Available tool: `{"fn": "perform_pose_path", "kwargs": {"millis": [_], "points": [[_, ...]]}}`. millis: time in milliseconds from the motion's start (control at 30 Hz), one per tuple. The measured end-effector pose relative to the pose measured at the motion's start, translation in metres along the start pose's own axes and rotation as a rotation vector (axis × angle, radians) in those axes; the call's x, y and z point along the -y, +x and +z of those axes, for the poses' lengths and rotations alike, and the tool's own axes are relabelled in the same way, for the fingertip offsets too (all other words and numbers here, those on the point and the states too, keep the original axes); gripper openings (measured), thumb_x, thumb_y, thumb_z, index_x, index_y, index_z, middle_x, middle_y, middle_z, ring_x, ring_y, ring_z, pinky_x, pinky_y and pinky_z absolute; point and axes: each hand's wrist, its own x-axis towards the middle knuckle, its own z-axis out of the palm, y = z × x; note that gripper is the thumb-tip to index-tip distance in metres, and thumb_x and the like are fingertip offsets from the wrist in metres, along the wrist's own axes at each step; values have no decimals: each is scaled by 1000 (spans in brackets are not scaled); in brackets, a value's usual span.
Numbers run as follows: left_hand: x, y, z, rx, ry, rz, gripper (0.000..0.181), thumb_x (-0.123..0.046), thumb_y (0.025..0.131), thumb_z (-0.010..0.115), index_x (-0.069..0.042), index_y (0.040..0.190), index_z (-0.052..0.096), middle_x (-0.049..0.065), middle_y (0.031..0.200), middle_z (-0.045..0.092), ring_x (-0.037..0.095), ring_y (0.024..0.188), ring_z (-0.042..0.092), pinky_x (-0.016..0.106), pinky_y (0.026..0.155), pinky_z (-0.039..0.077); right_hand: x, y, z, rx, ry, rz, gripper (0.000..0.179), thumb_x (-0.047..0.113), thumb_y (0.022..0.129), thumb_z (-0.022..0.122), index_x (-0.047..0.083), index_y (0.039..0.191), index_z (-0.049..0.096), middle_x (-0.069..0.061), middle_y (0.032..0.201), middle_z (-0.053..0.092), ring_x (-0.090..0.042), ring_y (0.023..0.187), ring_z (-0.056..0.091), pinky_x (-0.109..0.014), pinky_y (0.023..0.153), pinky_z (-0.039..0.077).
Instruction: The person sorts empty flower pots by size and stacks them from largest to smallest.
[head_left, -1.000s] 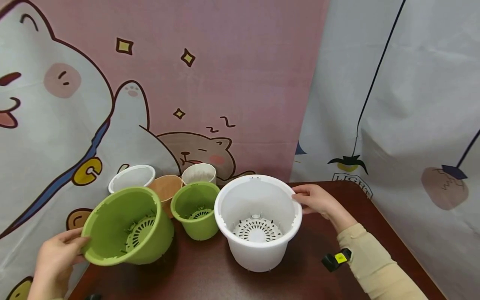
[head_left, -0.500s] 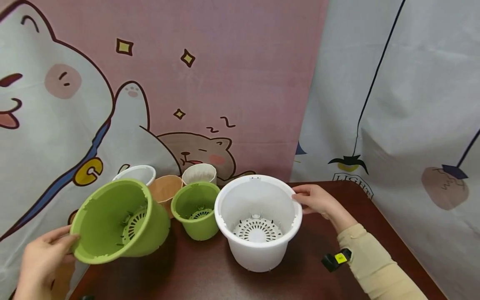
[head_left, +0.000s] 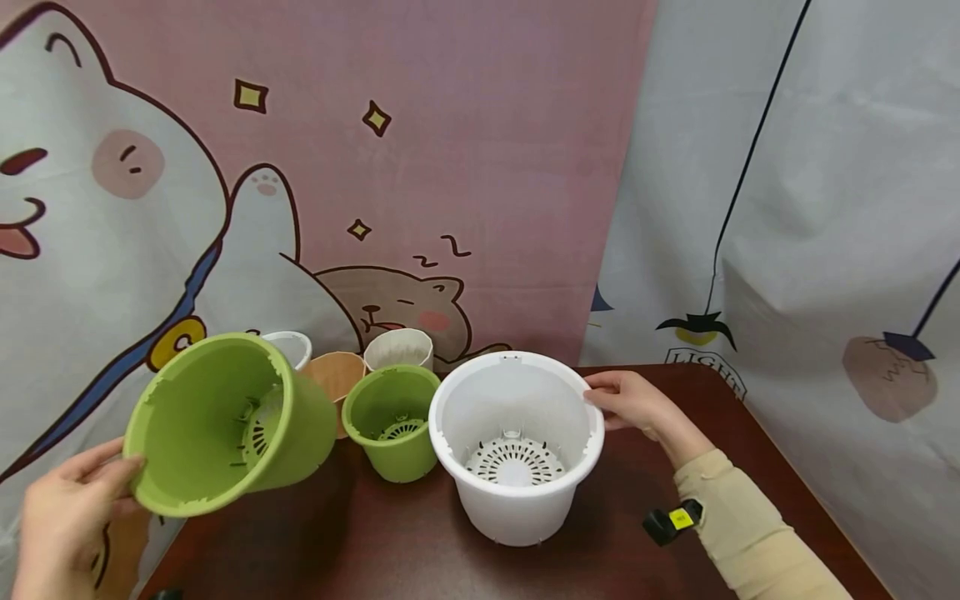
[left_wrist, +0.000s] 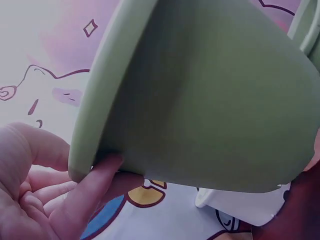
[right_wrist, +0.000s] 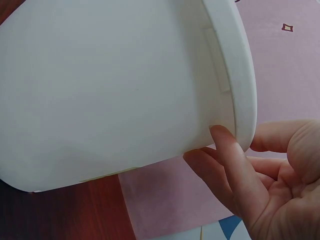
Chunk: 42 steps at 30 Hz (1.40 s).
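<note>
My left hand (head_left: 78,508) pinches the rim of a large green plastic flowerpot (head_left: 217,425), which tilts with its mouth toward me and its slotted base facing right. In the left wrist view, thumb and fingers (left_wrist: 100,185) grip either side of that rim. A large white flowerpot (head_left: 517,492) with a slotted bottom stands upright on the table at the centre. My right hand (head_left: 633,404) pinches its right rim, with fingertips (right_wrist: 222,137) under the lip in the right wrist view. Close to the white pot's left side is a smaller green flowerpot (head_left: 397,462).
Behind the green pots stand an orange pot (head_left: 337,375), a ribbed white pot (head_left: 399,346) and another white pot (head_left: 292,346), mostly hidden by the raised green one. The dark red table (head_left: 420,550) meets a cartoon-printed curtain (head_left: 510,167) at the back.
My left hand has moved left and slightly up with the large green flowerpot, tilting it further and covering more of the white pot behind. The right hand and large white flowerpot stay put.
</note>
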Motion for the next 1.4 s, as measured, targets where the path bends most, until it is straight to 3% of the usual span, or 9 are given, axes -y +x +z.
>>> {"fn": "perform_pose_path", "kwargs": {"millis": [267,467,533,633,700,800,933,1133,1400], "points": [[-9,-5,0,9,-84,118,61,-15,97,60,8,148,36,-28,68,59,4,56,65,26,51,56,0,-1,0,1,-6,-8,44,10,97,63,-13,133,52,-25,114,65,-25,86,69,-41,71,60],[-17,-7,3,-14,13,181,59,-18,99,59,7,147,38,-31,71,55,-1,58,63,26,51,56,0,-1,0,-1,-7,-5,45,10,97,63,-13,134,51,-25,114,65,-25,86,69,-41,71,60],[-19,-8,4,-5,-33,189,59,-17,98,61,7,147,39,-29,70,58,1,57,63,26,50,55,0,-1,0,-1,-7,-4,45,11,97,63,-13,134,51,-24,114,65,-25,86,69,-41,71,60],[-22,-10,6,12,-129,206,52,-16,95,66,-4,143,50,-26,69,63,3,57,64,24,48,53,0,0,0,-1,-5,-4,44,11,97,63,-12,133,52,-24,113,66,-24,85,69,-41,71,60],[-24,-12,7,30,-226,215,40,-13,93,68,-15,132,61,-22,70,67,4,58,66,24,46,52,-1,0,0,-1,-9,-8,44,11,97,63,-12,133,52,-23,113,66,-24,85,69,-41,71,60],[-28,-14,10,23,-245,212,33,-11,92,69,-23,122,67,-22,69,67,3,57,65,22,46,51,-2,1,-1,-1,-13,-15,43,11,97,63,-13,133,52,-24,112,66,-25,85,69,-41,70,60],[-32,-14,16,27,-254,203,37,-11,91,70,-24,126,67,-22,69,66,2,58,64,20,46,51,-3,1,-1,0,-7,-14,44,10,98,62,-13,133,52,-25,113,65,-25,85,69,-41,70,60],[-39,-14,22,116,-366,265,27,-7,89,72,-34,97,74,-13,73,70,6,60,67,23,47,54,-3,1,-1,4,4,-15,44,10,97,62,-13,133,52,-25,114,65,-26,86,69,-41,71,60],[-58,-17,30,233,-451,325,24,-8,88,75,-29,99,77,-8,79,73,8,64,69,25,48,55,-4,4,-1,-2,0,-11,44,12,97,63,-11,133,52,-25,115,65,-25,86,70,-40,72,60]]}}
